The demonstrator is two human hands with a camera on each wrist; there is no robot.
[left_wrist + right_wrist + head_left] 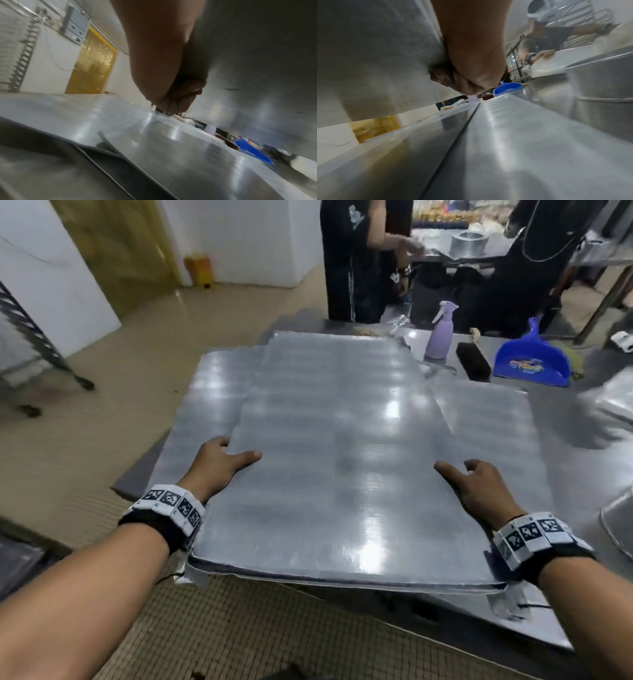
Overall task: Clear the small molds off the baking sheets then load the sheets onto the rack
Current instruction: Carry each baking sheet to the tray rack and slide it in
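A bare, shiny baking sheet (335,460) lies in front of me, tilted and raised over two more sheets (202,392) on the steel table (582,460). My left hand (226,460) grips its left long edge, thumb on top and fingers curled underneath. On the opposite edge my right hand (469,481) holds it the same way. In the left wrist view the curled fingers (173,97) press the sheet's underside (257,54) above a lower sheet (154,142). The right wrist view shows fingers (462,81) under the sheet (376,54). No small molds show on the sheets.
A dark tray rack (30,337) stands on the floor at the left. At the table's far end are a lilac spray bottle (440,332), a black brush (472,361) and a blue dustpan (532,361). A person (356,258) stands beyond. A metal pot (616,525) sits at the right.
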